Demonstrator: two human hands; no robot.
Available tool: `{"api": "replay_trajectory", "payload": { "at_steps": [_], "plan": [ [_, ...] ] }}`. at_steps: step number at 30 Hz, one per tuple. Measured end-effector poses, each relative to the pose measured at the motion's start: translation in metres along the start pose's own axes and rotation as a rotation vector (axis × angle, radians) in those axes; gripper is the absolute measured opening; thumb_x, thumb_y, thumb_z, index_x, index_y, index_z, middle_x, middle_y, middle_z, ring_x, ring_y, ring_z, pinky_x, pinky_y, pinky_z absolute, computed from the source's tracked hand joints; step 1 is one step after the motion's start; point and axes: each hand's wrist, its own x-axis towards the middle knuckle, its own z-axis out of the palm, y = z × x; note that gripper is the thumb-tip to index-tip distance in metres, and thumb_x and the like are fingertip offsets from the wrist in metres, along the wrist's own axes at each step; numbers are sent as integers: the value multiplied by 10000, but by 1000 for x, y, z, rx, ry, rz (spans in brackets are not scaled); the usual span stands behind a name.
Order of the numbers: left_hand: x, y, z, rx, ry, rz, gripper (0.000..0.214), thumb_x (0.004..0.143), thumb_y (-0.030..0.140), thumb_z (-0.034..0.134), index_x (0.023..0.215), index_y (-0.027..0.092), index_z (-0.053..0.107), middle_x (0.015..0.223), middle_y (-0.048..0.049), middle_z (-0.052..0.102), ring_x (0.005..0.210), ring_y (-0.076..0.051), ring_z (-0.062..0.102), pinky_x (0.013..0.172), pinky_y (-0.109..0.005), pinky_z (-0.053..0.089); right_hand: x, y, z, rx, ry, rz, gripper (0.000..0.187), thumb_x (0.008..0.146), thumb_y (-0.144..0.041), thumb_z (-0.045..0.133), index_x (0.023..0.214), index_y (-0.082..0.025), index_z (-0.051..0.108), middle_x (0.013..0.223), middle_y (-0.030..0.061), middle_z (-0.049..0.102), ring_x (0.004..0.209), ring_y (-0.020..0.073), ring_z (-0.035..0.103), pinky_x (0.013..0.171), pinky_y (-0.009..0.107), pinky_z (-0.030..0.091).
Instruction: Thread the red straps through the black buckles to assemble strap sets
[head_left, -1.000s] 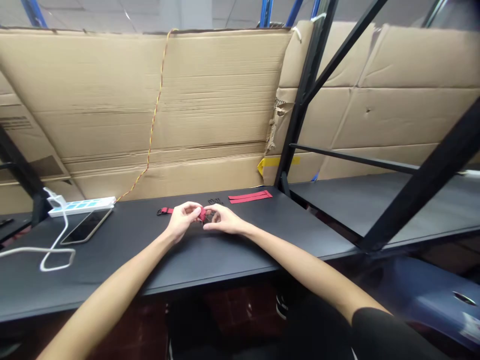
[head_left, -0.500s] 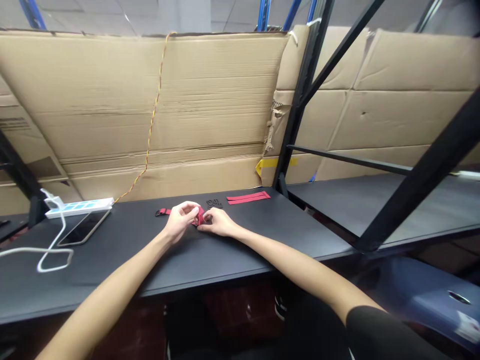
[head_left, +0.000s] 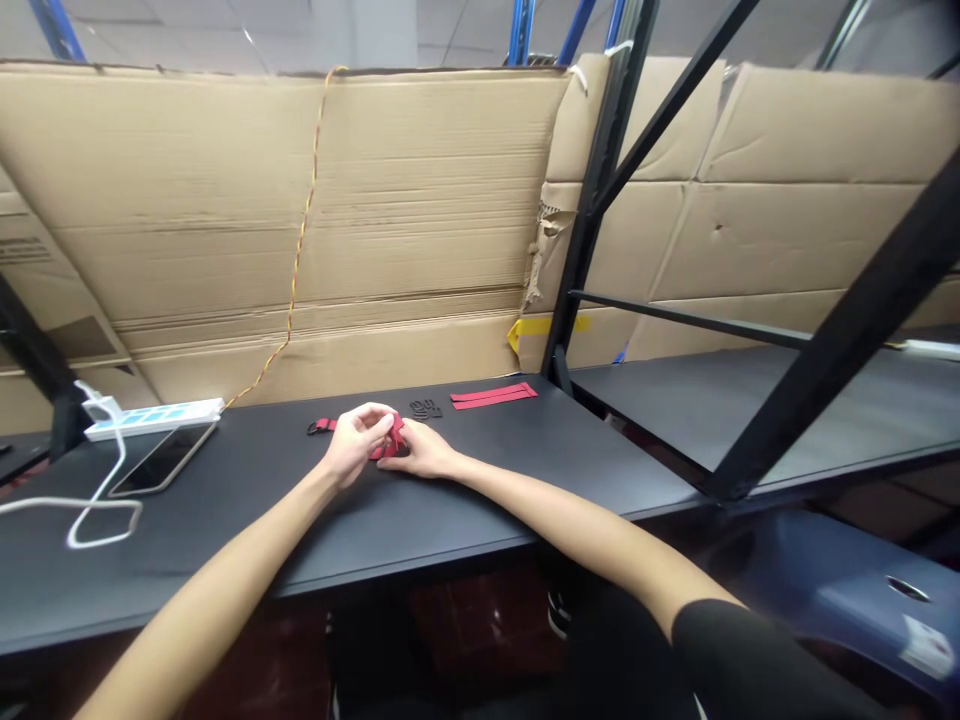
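Note:
My left hand (head_left: 358,443) and my right hand (head_left: 424,450) meet over the black tabletop (head_left: 540,450), pinching a red fabric strap (head_left: 395,438) between their fingers. Much of the strap is hidden by my fingers. Its far end, with a black buckle (head_left: 321,426), lies on the table just left of my left hand. Small black metal pieces (head_left: 425,408) lie just beyond my right hand. Farther right, flat red strips (head_left: 493,396) lie stacked, touching neither hand.
A smartphone (head_left: 163,460) and a white power strip (head_left: 154,419) with a white cable (head_left: 97,510) sit at the table's left. Cardboard sheets (head_left: 322,230) stand behind the table. Black shelf frame bars (head_left: 832,320) cross the right side, above a lower dark shelf.
My right hand has drawn left, closer to my left hand, and the red strap is bunched tighter between them. The whole view has shifted slightly.

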Motion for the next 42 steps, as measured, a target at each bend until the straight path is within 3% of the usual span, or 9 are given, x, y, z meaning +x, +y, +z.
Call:
{"api": "replay_trajectory", "payload": {
  "at_steps": [3, 6, 10, 15, 20, 28, 35, 42],
  "plan": [
    [3, -2, -4, 133, 31, 58, 292, 698, 396, 742, 810, 138, 662, 775, -42, 673, 658, -136, 611, 632, -270, 511, 1, 0, -2, 22, 27, -31, 215, 739, -365, 717, 769, -166, 644, 738, 8, 613, 667, 134, 527, 635, 248, 386],
    [5, -3, -9, 356, 42, 131, 256, 722, 388, 704, 773, 139, 671, 737, -50, 690, 661, -154, 629, 658, -286, 522, -2, -1, -6, 125, 94, 0, 167, 741, -294, 692, 833, -157, 667, 699, -5, 614, 596, 111, 510, 588, 235, 381],
    [3, -3, -11, 607, 18, 187, 243, 777, 385, 631, 801, 152, 695, 750, -62, 717, 688, -181, 659, 672, -293, 528, -5, -4, -11, 321, 166, 38, 286, 726, -256, 677, 989, -144, 683, 720, -1, 627, 597, 108, 518, 586, 232, 414],
    [1, -2, -9, 732, -3, 189, 229, 780, 368, 615, 787, 157, 706, 744, -61, 726, 672, -182, 663, 645, -281, 522, -7, -6, -12, 458, 159, 74, 320, 696, -233, 683, 1003, -141, 700, 688, 2, 634, 612, 128, 567, 623, 260, 459],
    [0, 2, -8, 763, 5, 174, 228, 770, 361, 609, 775, 160, 717, 745, -59, 734, 676, -186, 669, 649, -280, 518, -7, -6, -13, 484, 185, 72, 319, 682, -247, 702, 983, -140, 705, 692, 7, 639, 625, 138, 589, 647, 274, 481],
    [2, 0, -9, 710, 14, 170, 220, 748, 373, 647, 762, 166, 722, 728, -67, 727, 662, -198, 661, 640, -298, 513, -5, -2, -17, 697, 77, 140, 394, 629, -227, 735, 1009, -131, 691, 725, 14, 644, 646, 155, 628, 639, 282, 488],
    [3, 4, -13, 571, -59, 78, 220, 730, 368, 687, 770, 151, 696, 718, -75, 729, 673, -206, 682, 655, -312, 525, -10, -1, -22, 948, -14, 99, 436, 678, -326, 744, 1073, -150, 694, 878, 56, 688, 734, 165, 647, 755, 344, 513],
    [3, 7, -13, 457, -120, 11, 215, 710, 353, 720, 723, 145, 667, 713, -79, 728, 670, -206, 687, 661, -318, 526, -13, 3, -23, 1023, -53, 109, 463, 672, -305, 766, 1105, -158, 696, 860, 48, 702, 714, 143, 624, 772, 338, 492]
  ]
}}
